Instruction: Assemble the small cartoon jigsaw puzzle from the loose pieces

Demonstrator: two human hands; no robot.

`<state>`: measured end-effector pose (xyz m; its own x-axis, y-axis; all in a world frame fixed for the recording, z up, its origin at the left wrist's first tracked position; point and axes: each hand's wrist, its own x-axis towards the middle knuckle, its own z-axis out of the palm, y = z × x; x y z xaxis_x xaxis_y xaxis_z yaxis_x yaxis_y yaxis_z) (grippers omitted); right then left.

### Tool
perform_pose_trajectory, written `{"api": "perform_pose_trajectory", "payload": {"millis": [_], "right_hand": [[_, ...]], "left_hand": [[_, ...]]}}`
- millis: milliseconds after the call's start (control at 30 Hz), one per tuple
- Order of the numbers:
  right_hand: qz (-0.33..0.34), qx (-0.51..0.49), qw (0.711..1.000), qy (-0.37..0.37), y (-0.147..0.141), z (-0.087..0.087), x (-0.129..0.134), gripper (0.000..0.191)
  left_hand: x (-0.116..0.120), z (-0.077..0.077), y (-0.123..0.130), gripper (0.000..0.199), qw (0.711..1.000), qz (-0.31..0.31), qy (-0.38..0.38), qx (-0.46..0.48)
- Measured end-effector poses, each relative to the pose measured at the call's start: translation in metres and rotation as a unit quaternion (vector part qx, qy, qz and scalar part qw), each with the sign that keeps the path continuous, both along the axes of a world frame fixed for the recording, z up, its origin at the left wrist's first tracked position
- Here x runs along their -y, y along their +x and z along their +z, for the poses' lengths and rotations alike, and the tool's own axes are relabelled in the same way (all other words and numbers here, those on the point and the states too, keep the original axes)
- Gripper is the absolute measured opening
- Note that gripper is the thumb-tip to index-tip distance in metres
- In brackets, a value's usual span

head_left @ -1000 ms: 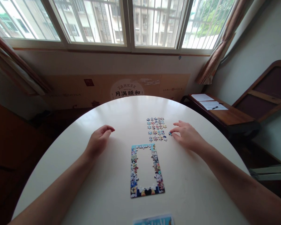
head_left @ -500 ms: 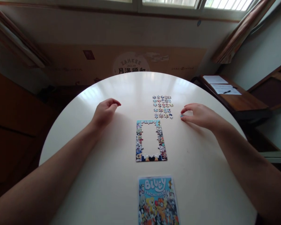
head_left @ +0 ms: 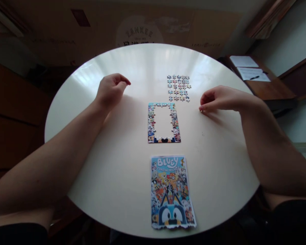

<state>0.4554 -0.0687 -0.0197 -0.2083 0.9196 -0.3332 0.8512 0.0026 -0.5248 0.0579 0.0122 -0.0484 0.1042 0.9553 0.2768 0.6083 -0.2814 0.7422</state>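
Observation:
My left hand [head_left: 111, 90] rests on the table at left, its fingers loosely curled, with nothing visible in them. To the right, my right hand [head_left: 219, 98] pinches with thumb and fingertips close to the tabletop. A puzzle piece showed in that pinch a moment ago; now it is mostly hidden by the fingers. Left of this hand, loose jigsaw pieces [head_left: 179, 86] lie spread in several rows. In the middle is a puzzle frame [head_left: 151, 126] with its border filled and its inside bare. Nearer me lies a picture sheet [head_left: 169, 190] with a torn lower edge.
All of this lies on a round white table [head_left: 112, 177]. At the right stands a wooden side table [head_left: 277, 90] with papers [head_left: 253, 74] and a pen. Printed cardboard [head_left: 99, 37] leans by the wall behind.
My view has tilted downward, so the whole picture sheet shows. My right hand has turned slightly, and its fingers now cover the puzzle piece. The left hand has stayed put.

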Motion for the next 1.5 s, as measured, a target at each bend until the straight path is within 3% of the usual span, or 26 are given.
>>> {"api": "perform_pose_trajectory", "payload": {"millis": [167, 300, 500, 633, 833, 967, 1167, 1300, 1500], "right_hand": [[0.039, -0.094, 0.995, 0.015, -0.020, 0.014, 0.014, 0.032], [0.091, -0.223, 0.969, 0.049, -0.056, 0.012, 0.030, 0.031], [0.161, -0.278, 0.940, 0.111, -0.104, 0.002, 0.049, 0.019], [0.159, -0.299, 0.931, 0.135, -0.118, -0.007, 0.052, 0.014], [0.114, -0.273, 0.939, 0.175, -0.124, -0.020, 0.047, 0.011], [0.127, -0.252, 0.945, 0.167, -0.125, -0.019, 0.049, 0.010], [0.158, -0.256, 0.950, 0.081, -0.130, -0.007, 0.060, 0.012], [0.143, -0.236, 0.960, 0.045, -0.132, -0.007, 0.063, 0.014], [0.165, -0.172, 0.965, 0.106, -0.134, -0.007, 0.063, 0.016]], "left_hand": [[0.019, 0.014, 0.011, 0.021, 0.988, -0.071, 0.079, -0.112], [0.040, 0.028, 0.024, 0.022, 0.964, -0.164, 0.126, -0.167], [0.059, 0.035, 0.035, 0.027, 0.888, -0.351, 0.105, -0.280], [0.071, 0.041, 0.040, 0.032, 0.845, -0.420, 0.071, -0.324], [0.080, 0.044, 0.040, 0.036, 0.824, -0.436, 0.030, -0.360], [0.078, 0.041, 0.038, 0.036, 0.820, -0.438, 0.029, -0.367], [0.080, 0.041, 0.039, 0.037, 0.807, -0.449, 0.038, -0.383], [0.082, 0.040, 0.040, 0.039, 0.800, -0.453, 0.038, -0.390], [0.082, 0.036, 0.041, 0.040, 0.802, -0.452, 0.042, -0.389]]}}
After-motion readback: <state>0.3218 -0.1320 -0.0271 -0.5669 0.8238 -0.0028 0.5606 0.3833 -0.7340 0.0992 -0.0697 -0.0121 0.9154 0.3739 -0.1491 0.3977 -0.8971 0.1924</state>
